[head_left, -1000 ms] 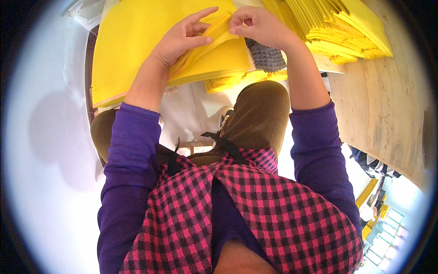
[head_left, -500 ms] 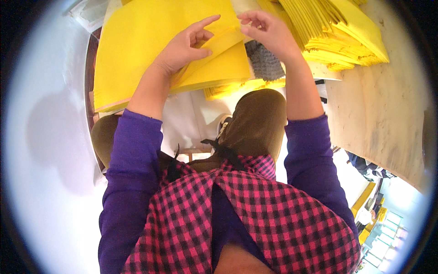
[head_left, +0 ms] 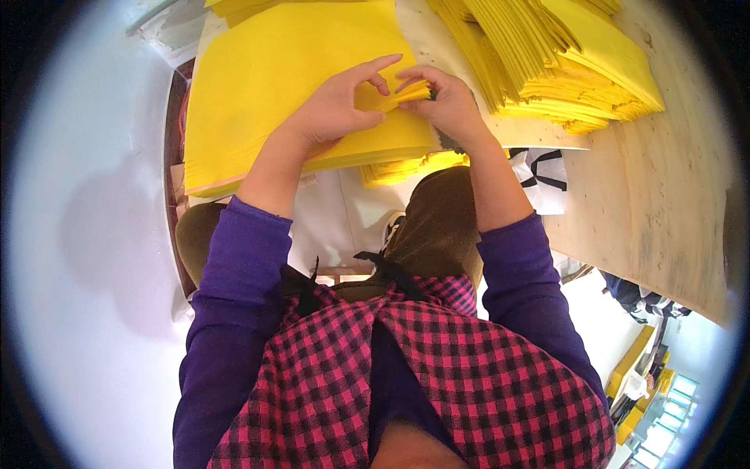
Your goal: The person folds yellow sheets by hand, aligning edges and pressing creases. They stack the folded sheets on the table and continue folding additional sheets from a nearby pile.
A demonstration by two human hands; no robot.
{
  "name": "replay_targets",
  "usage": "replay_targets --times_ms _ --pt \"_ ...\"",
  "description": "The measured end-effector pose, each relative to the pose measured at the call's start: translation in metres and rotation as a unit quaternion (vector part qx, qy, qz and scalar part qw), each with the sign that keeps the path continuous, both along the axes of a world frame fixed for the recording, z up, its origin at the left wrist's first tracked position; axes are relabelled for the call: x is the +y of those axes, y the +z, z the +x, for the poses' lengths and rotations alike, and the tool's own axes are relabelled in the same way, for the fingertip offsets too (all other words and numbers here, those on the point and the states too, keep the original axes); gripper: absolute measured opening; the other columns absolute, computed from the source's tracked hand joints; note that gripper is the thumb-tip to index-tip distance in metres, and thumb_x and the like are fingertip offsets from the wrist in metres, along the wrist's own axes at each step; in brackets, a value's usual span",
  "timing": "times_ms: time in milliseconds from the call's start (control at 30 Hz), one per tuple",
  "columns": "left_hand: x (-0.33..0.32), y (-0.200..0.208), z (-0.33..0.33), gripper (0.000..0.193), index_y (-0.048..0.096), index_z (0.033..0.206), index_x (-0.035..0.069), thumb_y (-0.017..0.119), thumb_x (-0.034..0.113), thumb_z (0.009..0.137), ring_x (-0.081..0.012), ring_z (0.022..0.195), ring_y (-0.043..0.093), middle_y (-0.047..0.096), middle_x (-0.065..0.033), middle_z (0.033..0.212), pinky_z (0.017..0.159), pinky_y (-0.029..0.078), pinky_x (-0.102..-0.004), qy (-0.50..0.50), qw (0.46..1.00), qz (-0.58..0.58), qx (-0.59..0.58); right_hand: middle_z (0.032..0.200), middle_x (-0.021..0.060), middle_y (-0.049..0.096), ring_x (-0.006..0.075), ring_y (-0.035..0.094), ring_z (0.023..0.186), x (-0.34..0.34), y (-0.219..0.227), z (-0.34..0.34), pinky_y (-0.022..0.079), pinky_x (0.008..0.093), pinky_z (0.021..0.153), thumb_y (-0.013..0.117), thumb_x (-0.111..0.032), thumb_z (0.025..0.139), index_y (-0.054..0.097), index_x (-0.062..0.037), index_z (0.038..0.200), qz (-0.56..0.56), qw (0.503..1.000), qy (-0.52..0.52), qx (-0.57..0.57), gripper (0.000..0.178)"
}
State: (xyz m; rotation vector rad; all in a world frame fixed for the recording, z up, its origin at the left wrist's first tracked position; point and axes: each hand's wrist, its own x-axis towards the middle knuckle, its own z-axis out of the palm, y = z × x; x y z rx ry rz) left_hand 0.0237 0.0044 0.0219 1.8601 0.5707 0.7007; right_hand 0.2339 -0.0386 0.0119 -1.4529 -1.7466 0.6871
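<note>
A thick stack of yellow sheets (head_left: 266,86), cloth-like or paper-like, lies on the wooden table in front of me. My left hand (head_left: 336,105) rests over the stack, its thumb and forefinger spread wide apart. Just to the right, my right hand (head_left: 449,102) pinches a gathered, pleated bit of yellow sheet (head_left: 412,92) between thumb and fingers. The pleats run leftward into the gap of my left hand. Partly hidden below my right hand is a dark grey textured piece (head_left: 449,143).
Folded yellow pieces (head_left: 547,70) are piled at the far right of the wooden table (head_left: 625,195). More yellow layers (head_left: 414,168) show below the table's near edge, above my knees. A white bag with black straps (head_left: 541,180) hangs by the right edge. A white wall (head_left: 109,234) stands at left.
Both hands have come closer together. My right hand has closed on the pleated yellow sheet, which now bunches between the hands. The flap beside my left hand no longer lies flat.
</note>
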Motion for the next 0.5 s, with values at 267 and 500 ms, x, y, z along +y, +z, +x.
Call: replay_targets --times_ms 267,500 --pt "-0.051 0.003 -0.046 0.071 0.042 0.136 0.012 0.07 0.016 0.071 -0.0349 0.116 0.048 0.055 -0.0154 0.12 0.102 0.035 -0.043 0.142 0.917 0.326 0.183 0.084 -0.0003 0.067 0.0082 0.059 0.079 -0.009 -0.008 0.011 0.047 0.0225 0.075 0.066 0.007 0.069 0.068 -0.0045 0.091 -0.043 0.996 0.045 0.058 0.026" --pt "-0.076 -0.011 -0.103 0.066 0.044 0.133 0.011 0.07 0.021 0.074 -0.0342 0.12 0.045 0.052 -0.016 0.126 0.105 0.032 -0.0467 0.215 0.906 0.3 0.209 0.081 -0.0022 0.065 0.0065 0.056 0.076 -0.009 -0.013 0.01 0.046 0.022 0.072 0.068 -0.001 0.075 0.068 -0.0035 0.092 -0.068 0.994 0.024 0.077 0.016"
